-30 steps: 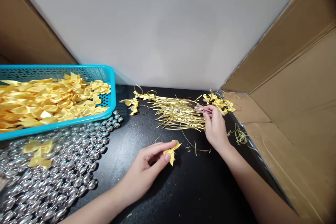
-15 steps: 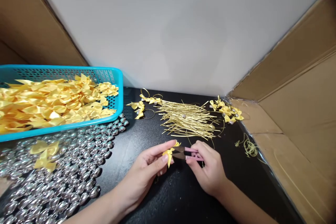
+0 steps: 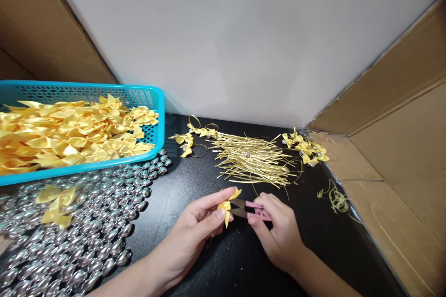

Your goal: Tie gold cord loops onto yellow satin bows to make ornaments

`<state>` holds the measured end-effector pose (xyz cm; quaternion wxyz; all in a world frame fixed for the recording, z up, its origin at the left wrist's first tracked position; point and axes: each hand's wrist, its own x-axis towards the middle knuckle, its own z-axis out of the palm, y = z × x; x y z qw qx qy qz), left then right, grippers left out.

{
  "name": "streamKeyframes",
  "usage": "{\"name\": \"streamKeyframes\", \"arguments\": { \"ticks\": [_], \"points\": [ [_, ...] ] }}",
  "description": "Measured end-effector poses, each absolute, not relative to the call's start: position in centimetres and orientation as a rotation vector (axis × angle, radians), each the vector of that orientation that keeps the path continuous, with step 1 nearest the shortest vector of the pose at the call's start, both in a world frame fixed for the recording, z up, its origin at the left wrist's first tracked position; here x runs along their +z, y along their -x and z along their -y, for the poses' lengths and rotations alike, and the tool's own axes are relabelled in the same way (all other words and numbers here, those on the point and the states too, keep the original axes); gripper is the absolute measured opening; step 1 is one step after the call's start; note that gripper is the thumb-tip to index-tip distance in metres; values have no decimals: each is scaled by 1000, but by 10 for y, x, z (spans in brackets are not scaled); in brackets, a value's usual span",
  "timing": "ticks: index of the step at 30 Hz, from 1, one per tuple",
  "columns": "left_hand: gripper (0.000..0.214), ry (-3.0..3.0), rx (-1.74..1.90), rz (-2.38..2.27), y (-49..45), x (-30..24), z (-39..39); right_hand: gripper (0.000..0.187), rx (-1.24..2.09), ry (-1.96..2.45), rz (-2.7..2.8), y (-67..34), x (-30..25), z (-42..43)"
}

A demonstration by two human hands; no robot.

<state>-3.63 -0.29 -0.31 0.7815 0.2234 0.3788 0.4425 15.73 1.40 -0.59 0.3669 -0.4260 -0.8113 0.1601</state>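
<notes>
Between its thumb and fingers, my left hand (image 3: 197, 222) pinches a yellow ribbon bow (image 3: 226, 208). Thread snips (image 3: 258, 210) with pink handles and dark blades are gripped in my right hand (image 3: 278, 229). The blades are parted, and their tips reach the right side of the bow. Whether something lies between the tips is too small to tell. Beyond both hands lies a loose pile of gold cord pieces (image 3: 254, 160), with a single silver bead (image 3: 247, 154) on top.
A turquoise basket (image 3: 160, 120) heaped with yellow bows stands at the left. Silver beads (image 3: 104, 222) spread below it, with loose bows (image 3: 57, 206) on them. Finished-looking bows with beads lie in two clusters (image 3: 308, 148) (image 3: 186, 141). Tangled thread (image 3: 337, 202) sits by the cardboard wall (image 3: 400, 148).
The snips' blades stay by the bow, which has turned slightly in my left fingers. The whole view has shifted a little; both grips are unchanged.
</notes>
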Motion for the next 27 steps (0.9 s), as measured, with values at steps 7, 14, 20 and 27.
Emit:
{"name": "streamKeyframes", "arguments": {
  "ticks": [7,14,20,27],
  "points": [
    [41,-532,944,-874,36,-6,4,25,345,1097,2086,-158,-5,-12],
    [41,-574,942,-890,37,-7,4,22,286,1099,2076,-157,-4,-12],
    [41,-573,951,-896,36,-7,4,24,214,1095,2055,-155,0,-12],
    [42,-600,948,-884,36,-9,3,21,238,1098,1997,-157,-1,-12]
  ]
}}
